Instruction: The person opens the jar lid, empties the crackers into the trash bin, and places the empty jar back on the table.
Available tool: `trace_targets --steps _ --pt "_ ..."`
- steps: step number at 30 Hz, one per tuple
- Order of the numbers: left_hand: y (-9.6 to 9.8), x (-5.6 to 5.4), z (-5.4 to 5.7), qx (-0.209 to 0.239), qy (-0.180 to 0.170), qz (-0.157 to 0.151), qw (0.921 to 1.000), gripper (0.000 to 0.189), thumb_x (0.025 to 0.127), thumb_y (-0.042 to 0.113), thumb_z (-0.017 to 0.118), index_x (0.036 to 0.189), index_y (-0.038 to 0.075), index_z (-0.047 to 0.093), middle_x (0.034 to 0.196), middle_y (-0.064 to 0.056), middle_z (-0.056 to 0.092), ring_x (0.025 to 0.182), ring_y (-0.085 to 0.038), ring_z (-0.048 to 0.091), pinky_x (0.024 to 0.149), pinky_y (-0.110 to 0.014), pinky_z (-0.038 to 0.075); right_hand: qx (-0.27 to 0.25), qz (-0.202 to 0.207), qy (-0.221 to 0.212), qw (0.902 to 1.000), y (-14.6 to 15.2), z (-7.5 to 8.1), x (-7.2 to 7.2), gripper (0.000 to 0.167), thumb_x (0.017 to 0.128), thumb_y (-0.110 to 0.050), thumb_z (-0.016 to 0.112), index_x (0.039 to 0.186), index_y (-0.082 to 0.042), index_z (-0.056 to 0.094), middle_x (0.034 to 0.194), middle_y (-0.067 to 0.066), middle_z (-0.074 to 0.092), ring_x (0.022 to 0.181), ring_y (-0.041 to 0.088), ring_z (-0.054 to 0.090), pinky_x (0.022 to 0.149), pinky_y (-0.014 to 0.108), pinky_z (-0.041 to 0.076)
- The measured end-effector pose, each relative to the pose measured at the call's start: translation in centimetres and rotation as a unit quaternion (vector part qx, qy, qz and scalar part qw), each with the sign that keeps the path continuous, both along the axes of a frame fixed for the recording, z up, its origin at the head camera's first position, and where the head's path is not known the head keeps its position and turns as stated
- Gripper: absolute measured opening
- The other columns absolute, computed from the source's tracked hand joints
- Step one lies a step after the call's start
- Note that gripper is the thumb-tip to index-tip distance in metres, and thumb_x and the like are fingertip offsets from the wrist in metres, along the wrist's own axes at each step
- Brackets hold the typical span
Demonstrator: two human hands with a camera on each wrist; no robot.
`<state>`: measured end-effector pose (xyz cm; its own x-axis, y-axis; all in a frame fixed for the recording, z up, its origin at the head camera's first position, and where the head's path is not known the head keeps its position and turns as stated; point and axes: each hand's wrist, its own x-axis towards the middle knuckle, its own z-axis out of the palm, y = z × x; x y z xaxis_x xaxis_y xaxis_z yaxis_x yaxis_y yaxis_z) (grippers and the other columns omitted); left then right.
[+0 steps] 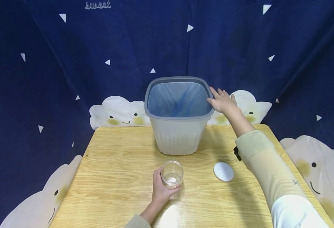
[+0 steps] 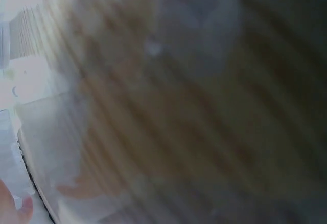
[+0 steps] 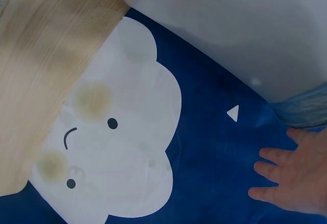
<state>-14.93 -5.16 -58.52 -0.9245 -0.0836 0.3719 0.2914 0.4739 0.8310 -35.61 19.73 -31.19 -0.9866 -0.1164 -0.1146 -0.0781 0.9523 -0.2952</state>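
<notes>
My left hand (image 1: 159, 191) grips a clear, round, wide-mouthed jar (image 1: 172, 172) above the near middle of the table, its open top facing up. No contents show clearly in it. Behind it stands a whitish trash bin (image 1: 179, 136) with a grey rim and a bluish liner (image 1: 178, 98) inside. At the bin's right rim is my right hand (image 1: 223, 102), fingers spread; whether it touches the rim I cannot tell. In the right wrist view the same hand (image 3: 301, 175) has its fingers extended beside the bin (image 3: 230, 29). The left wrist view is mostly blurred.
A round white lid (image 1: 223, 171) lies on the wooden table (image 1: 115, 164), right of the jar. A small black object (image 1: 237, 153) shows beside the right sleeve. A dark blue curtain (image 1: 127, 41) with white triangles and clouds hangs behind and at the sides.
</notes>
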Motion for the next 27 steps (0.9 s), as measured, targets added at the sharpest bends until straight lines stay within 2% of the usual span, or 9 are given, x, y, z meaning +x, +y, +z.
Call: trace_targets --steps 8,15,27 --pt "0.00 0.18 -0.06 0.007 -0.025 -0.002 0.9996 0.094 0.052 0.022 0.086 0.128 0.002 0.035 0.114 -0.013 0.042 0.107 -0.030 0.045 0.093 -0.051 0.042 -0.004 0.002 -0.002 1.0000 0.00 -0.09 0.06 0.064 0.096 -0.042 0.027 0.148 -0.018 -0.001 0.150 0.023 0.002 0.136 0.042 -0.002 0.103 0.063 -0.007" --pt "0.00 0.21 -0.26 0.007 -0.042 -0.011 0.9990 0.093 0.054 0.022 0.086 0.128 0.003 0.033 0.114 -0.013 0.041 0.108 -0.031 0.044 0.090 -0.053 0.043 -0.001 0.001 -0.002 1.0000 0.01 -0.15 0.11 0.064 0.096 -0.042 0.027 0.148 -0.018 -0.001 0.150 0.023 0.003 0.136 0.041 -0.002 0.104 0.063 -0.007" --pt "-0.20 0.11 0.15 0.018 -0.071 -0.012 0.9972 0.094 0.053 0.022 0.086 0.130 0.007 0.033 0.117 -0.012 0.042 0.110 -0.029 0.044 0.094 -0.050 0.041 -0.002 0.002 -0.003 1.0000 -0.06 0.10 0.22 0.063 0.096 -0.042 0.027 0.148 -0.018 -0.001 0.150 0.023 0.003 0.136 0.042 -0.001 0.103 0.064 -0.006"
